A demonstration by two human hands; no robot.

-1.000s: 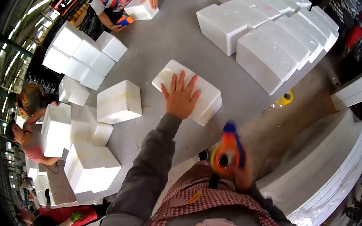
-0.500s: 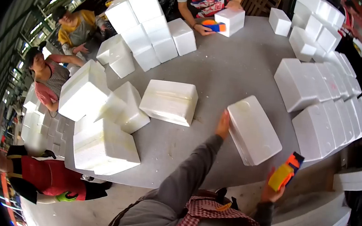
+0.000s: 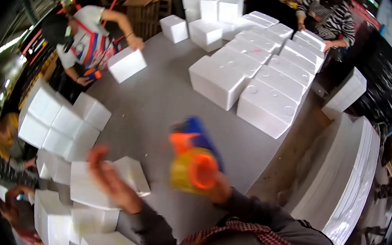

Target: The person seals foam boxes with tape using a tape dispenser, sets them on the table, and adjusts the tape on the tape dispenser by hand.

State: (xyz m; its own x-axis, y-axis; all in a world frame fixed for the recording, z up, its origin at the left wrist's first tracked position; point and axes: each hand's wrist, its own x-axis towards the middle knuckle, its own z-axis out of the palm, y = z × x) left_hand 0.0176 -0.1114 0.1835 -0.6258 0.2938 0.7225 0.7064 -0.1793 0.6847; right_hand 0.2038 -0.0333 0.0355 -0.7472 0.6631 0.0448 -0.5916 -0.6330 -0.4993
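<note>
My left hand point(image 3: 116, 181) is raised over the left side of the table, blurred, its fingers stretched out and holding nothing. Beneath it, partly covered by the hand, is a white foam box point(image 3: 85, 188), and another foam box point(image 3: 134, 176) sits just beyond. My right hand point(image 3: 218, 187) is wrapped around a tape dispenser point(image 3: 192, 158) in blue and orange with a yellow roll. The dispenser is smeared by motion and hangs above the grey table point(image 3: 158, 114), apart from any box.
Rows of closed foam boxes point(image 3: 270, 101) fill the table's right side. Stacked boxes point(image 3: 59, 125) stand left. Across the table a co-worker point(image 3: 87, 44) handles a box point(image 3: 128, 65) and a tape dispenser point(image 3: 93, 74). Another person point(image 3: 328, 21) stands at the far end. White sheets point(image 3: 339, 171) are piled right.
My view has swung right. My left hand has come off the foam box it was touching and moved left. My right hand has lifted the tape dispenser over the table.
</note>
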